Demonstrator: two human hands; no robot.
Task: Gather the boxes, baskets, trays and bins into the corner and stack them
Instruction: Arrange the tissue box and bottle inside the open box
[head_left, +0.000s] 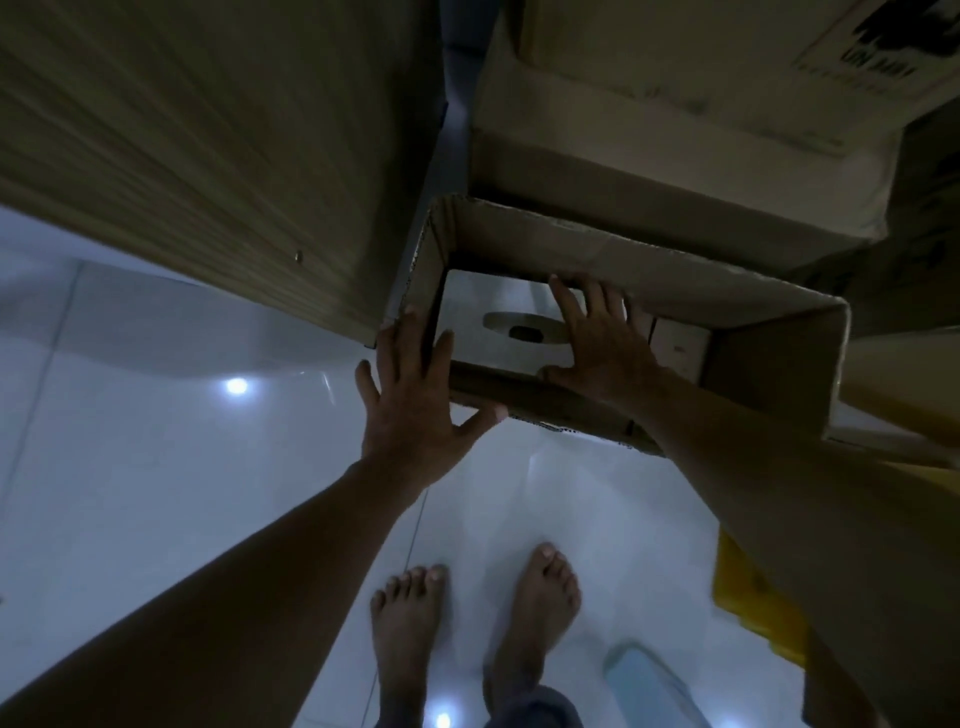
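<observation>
An open cardboard box (613, 249) stands on the floor against a stack of larger cardboard boxes (675, 130). Inside it lies a white carton (483, 353) with an oval opening. My left hand (410, 400) lies spread over the box's near left corner, fingers straight and thumb along the outside of the near wall. My right hand (597, 343) reaches into the box with straight, spread fingers over the white carton, its thumb at the near wall's rim. The scene is dim and slightly blurred.
A wood-grain cabinet side (208, 145) stands close on the left of the box. A yellow object (753, 608) and a light blue bin (654, 686) sit at the lower right. My bare feet (472, 623) stand on glossy white tiles (156, 441).
</observation>
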